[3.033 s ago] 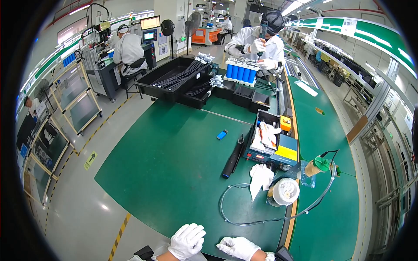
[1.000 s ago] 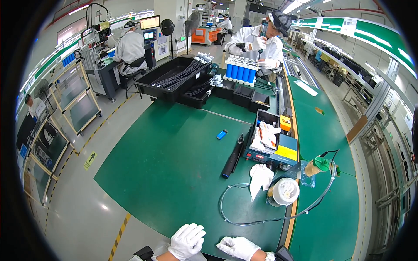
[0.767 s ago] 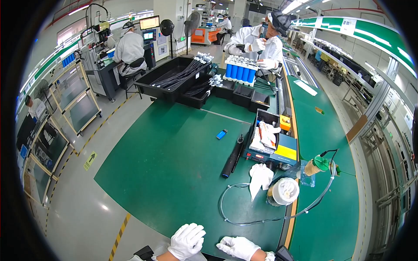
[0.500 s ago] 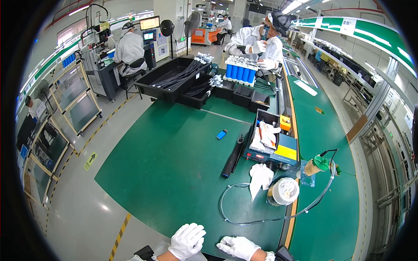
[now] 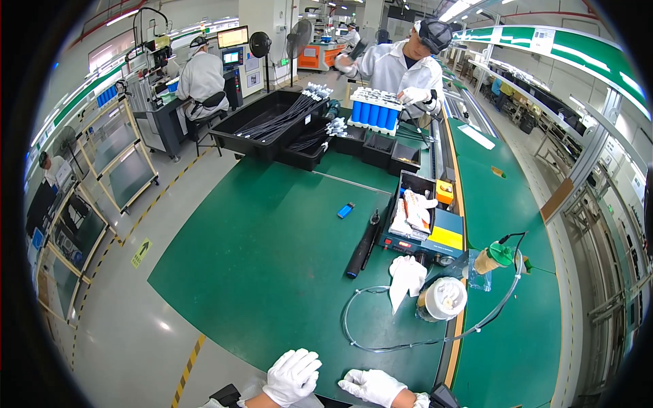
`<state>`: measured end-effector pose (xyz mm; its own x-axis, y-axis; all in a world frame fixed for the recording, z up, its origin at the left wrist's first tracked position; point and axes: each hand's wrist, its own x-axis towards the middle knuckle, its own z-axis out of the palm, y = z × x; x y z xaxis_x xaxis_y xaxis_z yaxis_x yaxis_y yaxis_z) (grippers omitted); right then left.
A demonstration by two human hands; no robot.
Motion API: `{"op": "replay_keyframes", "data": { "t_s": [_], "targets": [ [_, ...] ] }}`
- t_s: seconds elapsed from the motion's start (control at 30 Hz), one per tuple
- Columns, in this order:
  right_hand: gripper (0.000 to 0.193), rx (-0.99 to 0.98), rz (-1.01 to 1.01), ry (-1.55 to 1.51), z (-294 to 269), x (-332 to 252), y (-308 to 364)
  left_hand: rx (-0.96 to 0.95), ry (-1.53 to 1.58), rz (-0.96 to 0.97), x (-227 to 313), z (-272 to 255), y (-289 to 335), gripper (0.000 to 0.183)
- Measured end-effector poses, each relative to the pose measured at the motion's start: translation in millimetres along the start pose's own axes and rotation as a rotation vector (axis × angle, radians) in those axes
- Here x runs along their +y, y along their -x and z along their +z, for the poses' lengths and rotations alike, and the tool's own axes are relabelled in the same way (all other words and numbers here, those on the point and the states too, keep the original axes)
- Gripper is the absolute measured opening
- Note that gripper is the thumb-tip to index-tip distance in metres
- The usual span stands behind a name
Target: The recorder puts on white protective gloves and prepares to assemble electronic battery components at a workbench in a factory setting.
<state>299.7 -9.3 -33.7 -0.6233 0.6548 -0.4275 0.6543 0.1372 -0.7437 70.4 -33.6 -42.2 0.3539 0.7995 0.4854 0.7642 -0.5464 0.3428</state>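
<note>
My left hand [image 5: 292, 376], in a white glove, rests at the near edge of the green table [image 5: 258, 272]. Its fingers lean to the right, slightly bent and parted, and no object shows in it. Just to its right lies my right hand [image 5: 373, 387], also white-gloved, palm down on the table edge with the fingers loosely extended leftward. It holds nothing that I can see, though its underside is hidden. A gap separates the two hands. Nearest to them is a looped clear cable [image 5: 394, 349].
Farther off are a black electric screwdriver [image 5: 363, 245], a blue lighter-sized object [image 5: 346, 210], a white tub [image 5: 443, 299], a spare glove [image 5: 407, 277] and a control box [image 5: 445, 234]. Black bins [image 5: 231, 133] with cables stand beyond. Across the table, a co-worker [image 5: 408, 64] stands at a blue cell pack [image 5: 374, 114].
The co-worker across the table has lowered one hand to the cell pack and swung the other, with a dark tool, out to the left. My hands have not moved.
</note>
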Motion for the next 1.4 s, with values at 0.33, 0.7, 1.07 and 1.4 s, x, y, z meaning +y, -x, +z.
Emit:
{"op": "replay_keyframes", "data": {
  "t_s": [0.33,0.7,1.07,1.4],
  "targets": [
    [0.039,0.006,-0.004,-0.016,0.4,0.0,0.2,-0.008,-0.020,0.006,-0.7,0.2,1.3,0.020],
    [0.040,-0.006,0.011,-0.020,-0.7,-0.9,0.6,-0.011,-0.021,0.004,-0.4,-0.2,2.0,0.020],
    [0.040,-0.003,0.004,-0.021,1.1,1.8,-0.4,-0.002,-0.019,0.013,-1.2,1.0,2.2,0.021],
    [0.038,0.023,-0.006,-0.039,2.8,3.3,-0.4,-0.006,-0.020,0.008,-0.2,-0.4,0.6,0.020]
  ]
}}
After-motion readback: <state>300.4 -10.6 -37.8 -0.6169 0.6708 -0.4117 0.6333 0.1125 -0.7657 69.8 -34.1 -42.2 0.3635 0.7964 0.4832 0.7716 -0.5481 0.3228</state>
